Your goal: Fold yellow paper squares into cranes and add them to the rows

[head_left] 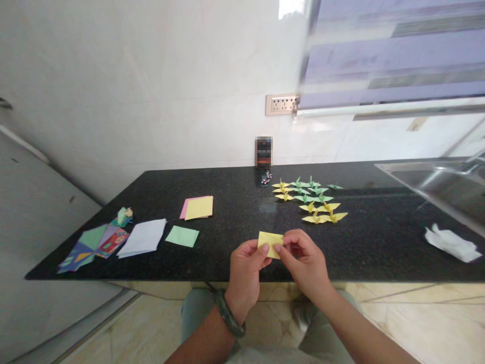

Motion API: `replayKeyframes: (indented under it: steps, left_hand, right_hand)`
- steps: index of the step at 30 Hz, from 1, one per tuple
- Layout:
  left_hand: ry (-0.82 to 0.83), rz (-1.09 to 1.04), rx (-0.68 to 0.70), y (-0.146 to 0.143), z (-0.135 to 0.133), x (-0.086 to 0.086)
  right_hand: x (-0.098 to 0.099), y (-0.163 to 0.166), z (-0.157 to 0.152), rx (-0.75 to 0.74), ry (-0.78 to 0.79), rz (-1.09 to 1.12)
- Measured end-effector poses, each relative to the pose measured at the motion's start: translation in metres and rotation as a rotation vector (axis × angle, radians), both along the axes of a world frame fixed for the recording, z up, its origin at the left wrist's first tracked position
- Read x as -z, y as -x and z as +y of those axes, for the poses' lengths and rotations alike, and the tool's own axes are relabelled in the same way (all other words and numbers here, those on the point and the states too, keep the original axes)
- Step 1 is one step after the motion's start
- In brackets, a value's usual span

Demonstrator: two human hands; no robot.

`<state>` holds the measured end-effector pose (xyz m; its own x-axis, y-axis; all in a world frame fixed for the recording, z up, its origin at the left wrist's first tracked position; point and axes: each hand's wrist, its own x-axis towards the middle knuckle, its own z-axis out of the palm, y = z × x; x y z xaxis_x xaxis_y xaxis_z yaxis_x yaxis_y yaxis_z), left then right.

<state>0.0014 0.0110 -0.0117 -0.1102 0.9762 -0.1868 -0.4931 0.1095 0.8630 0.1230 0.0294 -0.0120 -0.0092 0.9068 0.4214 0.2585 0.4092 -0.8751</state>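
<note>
A small yellow paper square [271, 238] is held up over the counter's front edge between both hands. My left hand [247, 260] pinches its left side, thumb on the face and fingers behind. On the right side, my right hand [305, 258] grips the same paper between thumb and fingers. Beyond the hands stand several folded yellow paper cranes [315, 218] and several green paper cranes [305, 198], set in rows. To the left lie a green sheet of paper [182, 236] and a yellow sheet [199, 208] over a pink one [183, 208].
White paper sheets [143, 237], colourful packaging [89, 245] and a crumpled green paper piece [124, 216] lie at the counter's left. A blurred dark object [264, 151] leans on the wall. At right are a white tissue pack [451, 243] and a metal sink [439, 189].
</note>
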Motion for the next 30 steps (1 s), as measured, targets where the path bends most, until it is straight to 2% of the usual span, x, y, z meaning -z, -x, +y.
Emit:
replayKeyframes:
  steps: [5, 11, 15, 20, 30]
  left_hand:
    - [-0.02, 0.072, 0.063, 0.001, -0.003, -0.002]
    - [-0.037, 0.237, 0.108, 0.012, 0.003, -0.009]
    - [-0.03, 0.263, 0.214, 0.017, 0.003, -0.018]
    - [0.015, 0.308, 0.274, 0.02, 0.0, -0.027]
    - [0.001, 0.313, 0.346, 0.024, 0.0, -0.031]
  right_hand:
    - [0.0, -0.001, 0.001, -0.066, -0.084, 0.002]
    - [-0.002, -0.005, 0.001, -0.098, -0.097, -0.012]
    - [-0.004, -0.007, 0.0, -0.081, -0.099, -0.018]
    - [-0.004, -0.008, 0.0, -0.073, -0.115, -0.028]
    - [-0.006, -0.01, -0.001, -0.08, -0.16, -0.048]
